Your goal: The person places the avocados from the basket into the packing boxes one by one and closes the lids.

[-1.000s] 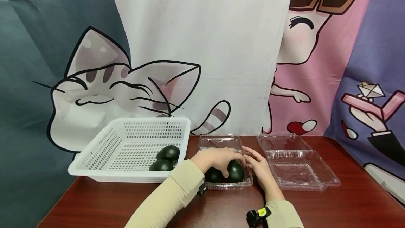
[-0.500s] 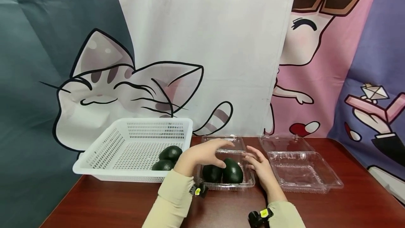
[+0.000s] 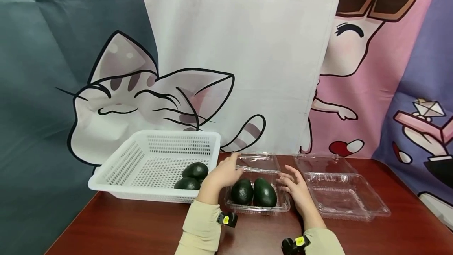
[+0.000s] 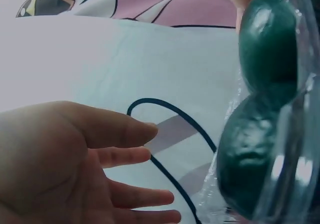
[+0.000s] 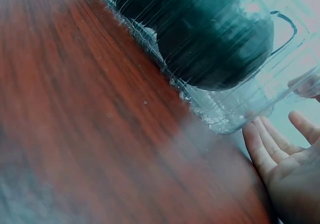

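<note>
A clear plastic clamshell box [image 3: 258,209] stands on the red-brown table with two dark green avocados [image 3: 242,191] [image 3: 264,193] side by side in it. Its lid [image 3: 258,162] lies open toward the back. My left hand [image 3: 223,174] is at the box's left rear corner, fingers straight and reaching toward the lid's edge. In the left wrist view the left hand [image 4: 75,159] shows an empty palm beside the avocados [image 4: 247,159]. My right hand [image 3: 295,187] hovers by the box's right wall with fingers relaxed. In the right wrist view the right hand [image 5: 285,164] holds nothing.
A white perforated basket [image 3: 116,168] at the left holds two more avocados [image 3: 196,170] [image 3: 186,183]. A second clear clamshell [image 3: 348,200] lies open to the right, with nothing in it. A cartoon cloth backdrop hangs right behind the table.
My left hand has let go of the right avocado in the box and moved back and left to the lid's corner. The right hand has stayed beside the box.
</note>
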A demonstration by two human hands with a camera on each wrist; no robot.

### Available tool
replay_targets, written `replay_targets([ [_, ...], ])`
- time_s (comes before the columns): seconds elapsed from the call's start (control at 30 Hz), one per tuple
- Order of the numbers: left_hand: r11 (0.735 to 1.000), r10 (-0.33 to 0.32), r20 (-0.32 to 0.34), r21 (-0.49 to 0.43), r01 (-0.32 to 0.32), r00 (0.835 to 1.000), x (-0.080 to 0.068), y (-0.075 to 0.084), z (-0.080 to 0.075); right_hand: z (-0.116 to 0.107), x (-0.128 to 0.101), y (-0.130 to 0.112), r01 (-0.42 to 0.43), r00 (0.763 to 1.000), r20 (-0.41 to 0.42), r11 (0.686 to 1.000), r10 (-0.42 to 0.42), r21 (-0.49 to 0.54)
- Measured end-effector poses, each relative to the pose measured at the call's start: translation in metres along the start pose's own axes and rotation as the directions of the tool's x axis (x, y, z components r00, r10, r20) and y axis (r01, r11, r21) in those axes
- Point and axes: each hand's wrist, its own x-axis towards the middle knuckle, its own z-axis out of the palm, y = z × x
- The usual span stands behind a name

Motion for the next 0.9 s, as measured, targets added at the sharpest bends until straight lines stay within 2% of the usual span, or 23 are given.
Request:
replay_targets([
  [0.23,0.999,-0.040,0.067,-0.008,0.040,0.997,0.0049,-0.0004,0.0109,-0.0034,-0.0014,-0.0031,-0.001,1.000,-0.005,0.999,0.000,-0.034],
  [0.4,0.998,-0.052,0.074,-0.033,0.055,0.996,0.0040,-0.0022,0.0098,-0.0021,0.0004,-0.0039,0.006,1.000,-0.004,1.000,-0.006,-0.022],
  [0.6,0.995,-0.049,0.079,-0.080,0.056,0.996,0.0031,-0.0028,0.0072,-0.0030,-0.0007,-0.0043,0.033,0.999,0.028,0.989,-0.038,0.147],
  [0.77,0.991,-0.049,0.086,-0.117,0.059,0.995,0.0039,-0.0037,0.0073,-0.0054,-0.0018,-0.0034,0.068,0.992,0.084,0.948,-0.098,0.311],
  [0.9,0.987,-0.059,0.085,-0.146,0.071,0.995,0.0048,-0.0033,0.0065,-0.0071,-0.0018,-0.0022,0.082,0.984,0.113,0.917,-0.136,0.390],
])
